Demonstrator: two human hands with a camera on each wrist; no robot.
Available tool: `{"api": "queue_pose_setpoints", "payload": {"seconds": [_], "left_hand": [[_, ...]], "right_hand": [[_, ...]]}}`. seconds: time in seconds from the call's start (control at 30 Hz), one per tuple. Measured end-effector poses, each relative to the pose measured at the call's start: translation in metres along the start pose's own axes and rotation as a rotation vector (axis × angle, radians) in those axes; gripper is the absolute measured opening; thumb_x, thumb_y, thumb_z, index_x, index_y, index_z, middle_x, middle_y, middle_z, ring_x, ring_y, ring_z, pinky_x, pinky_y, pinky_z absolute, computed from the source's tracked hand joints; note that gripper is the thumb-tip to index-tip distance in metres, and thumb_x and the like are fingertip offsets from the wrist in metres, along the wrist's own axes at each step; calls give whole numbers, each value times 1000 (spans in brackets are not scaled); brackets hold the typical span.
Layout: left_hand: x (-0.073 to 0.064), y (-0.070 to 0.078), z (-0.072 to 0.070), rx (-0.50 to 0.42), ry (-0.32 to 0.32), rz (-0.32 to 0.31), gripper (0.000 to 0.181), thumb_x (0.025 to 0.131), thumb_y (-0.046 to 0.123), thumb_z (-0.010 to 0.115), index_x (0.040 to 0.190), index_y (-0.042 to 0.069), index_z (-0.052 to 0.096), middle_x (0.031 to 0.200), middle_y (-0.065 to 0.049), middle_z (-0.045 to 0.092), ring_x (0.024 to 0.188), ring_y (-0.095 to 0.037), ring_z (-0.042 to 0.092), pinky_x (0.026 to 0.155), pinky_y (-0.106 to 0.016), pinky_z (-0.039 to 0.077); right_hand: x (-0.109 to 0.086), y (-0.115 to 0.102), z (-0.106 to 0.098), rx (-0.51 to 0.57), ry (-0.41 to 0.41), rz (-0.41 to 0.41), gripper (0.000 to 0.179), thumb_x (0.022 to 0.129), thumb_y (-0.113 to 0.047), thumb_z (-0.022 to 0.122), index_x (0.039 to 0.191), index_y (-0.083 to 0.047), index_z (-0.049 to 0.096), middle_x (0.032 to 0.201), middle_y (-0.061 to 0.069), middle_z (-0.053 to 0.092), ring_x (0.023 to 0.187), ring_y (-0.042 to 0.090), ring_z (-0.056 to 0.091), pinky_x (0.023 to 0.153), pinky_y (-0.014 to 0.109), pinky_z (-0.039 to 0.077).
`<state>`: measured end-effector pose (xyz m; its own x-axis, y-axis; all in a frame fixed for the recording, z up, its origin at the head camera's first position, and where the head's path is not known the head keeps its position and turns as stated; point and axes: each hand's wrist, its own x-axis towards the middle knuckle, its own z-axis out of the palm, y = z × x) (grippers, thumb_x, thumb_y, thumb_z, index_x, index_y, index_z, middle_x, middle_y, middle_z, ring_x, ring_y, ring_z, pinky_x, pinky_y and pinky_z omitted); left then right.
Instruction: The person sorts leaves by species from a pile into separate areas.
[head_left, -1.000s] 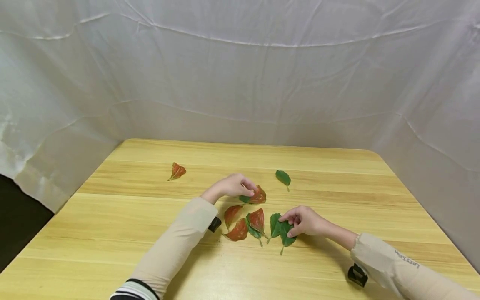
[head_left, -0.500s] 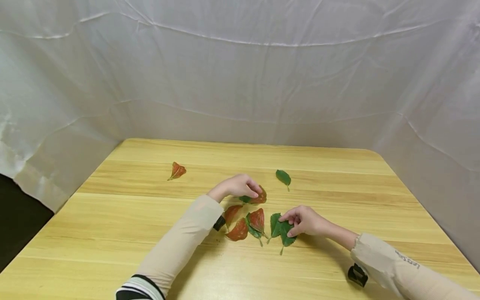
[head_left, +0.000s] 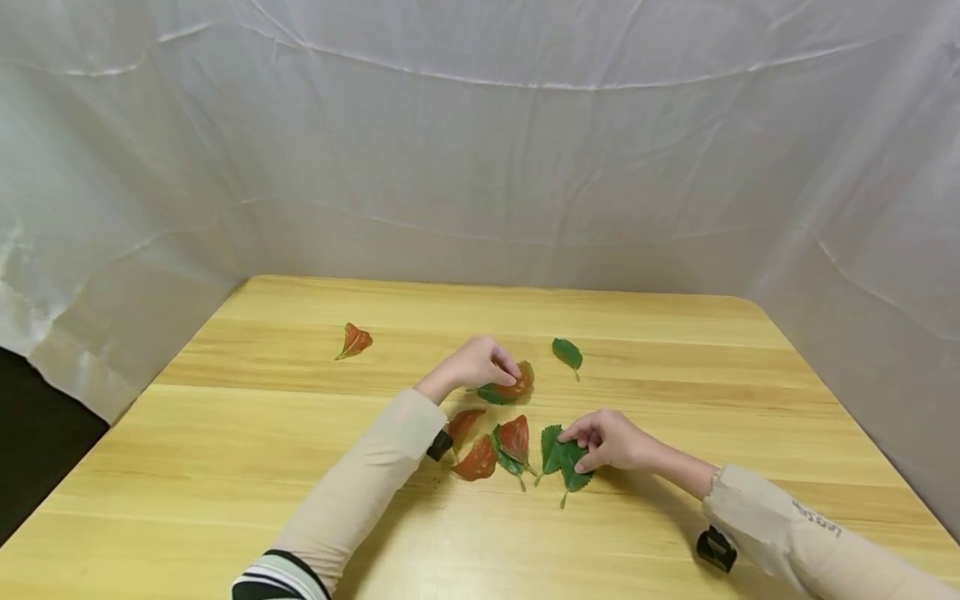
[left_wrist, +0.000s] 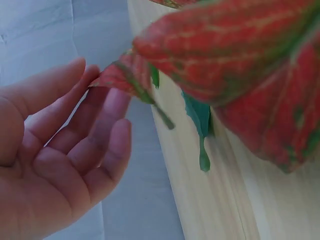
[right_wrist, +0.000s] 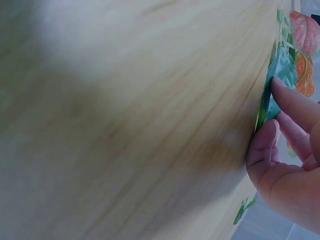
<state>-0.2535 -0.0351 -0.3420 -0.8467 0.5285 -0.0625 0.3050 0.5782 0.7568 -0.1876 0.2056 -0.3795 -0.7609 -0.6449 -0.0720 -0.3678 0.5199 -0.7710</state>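
My left hand (head_left: 478, 364) pinches a red leaf (head_left: 524, 381) between thumb and fingertips by its edge. In the left wrist view this red leaf (left_wrist: 131, 75) hangs from the fingertips with its stem pointing down. A green leaf (head_left: 492, 395) lies just under it on the table. My right hand (head_left: 613, 442) grips a green leaf (head_left: 574, 468) low at the table, its thumb and fingers on the leaf's near and far parts. That leaf overlaps another green leaf (head_left: 551, 447) on its left. The right wrist view shows fingertips on the glossy green leaf (right_wrist: 285, 70).
Between the hands, a red leaf (head_left: 514, 437) overlaps a green leaf (head_left: 512, 468). Two more red leaves, one lower (head_left: 477, 461) and one upper (head_left: 463, 427), lie by the left forearm. Farther back are a lone red leaf (head_left: 355, 340) and green leaf (head_left: 567, 353). Pale sheeting (head_left: 495, 167) surrounds the table.
My left hand has taken hold of the red leaf and shifted slightly away from me with it, uncovering more of the green leaf beneath. The right hand stays in place.
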Motion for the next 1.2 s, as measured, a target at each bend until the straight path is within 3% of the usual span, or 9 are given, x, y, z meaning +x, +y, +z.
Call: {"api": "queue_pose_setpoints", "payload": {"seconds": [0.23,0.4,0.57,0.87,1.2], "left_hand": [[-2,-2,-6,-69,138,-14,4,76,-2,67,80,0,70,81,-7,66,71,-15,60,65,-25,48],[-5,-8,-10,-64,208,-43,7,77,-2,66,82,1,70,84,-7,66,69,-15,59,61,-25,48],[-9,-17,-18,-72,246,-85,9,79,-3,64,84,0,70,86,-9,65,64,-15,58,57,-26,48],[-15,-37,-34,-124,292,-146,13,80,-4,61,91,-1,69,98,-13,63,66,-16,60,61,-32,50],[-23,-57,-52,-161,358,-211,20,81,-6,59,98,-2,67,105,-16,60,71,-18,60,63,-29,49]], "right_hand": [[0,1,1,16,-1,3,32,67,5,72,98,9,64,71,4,50,51,5,37,47,18,35],[1,2,2,18,-5,7,33,67,4,73,99,8,64,71,4,50,51,5,37,48,18,35],[2,2,2,23,-11,13,32,68,4,73,99,8,64,71,4,49,51,5,36,48,18,35],[1,3,2,16,-5,6,32,68,3,73,98,7,64,71,4,49,52,6,37,48,19,36],[2,3,2,21,-1,7,32,68,3,73,98,7,64,71,4,48,53,7,37,49,19,36]]}}
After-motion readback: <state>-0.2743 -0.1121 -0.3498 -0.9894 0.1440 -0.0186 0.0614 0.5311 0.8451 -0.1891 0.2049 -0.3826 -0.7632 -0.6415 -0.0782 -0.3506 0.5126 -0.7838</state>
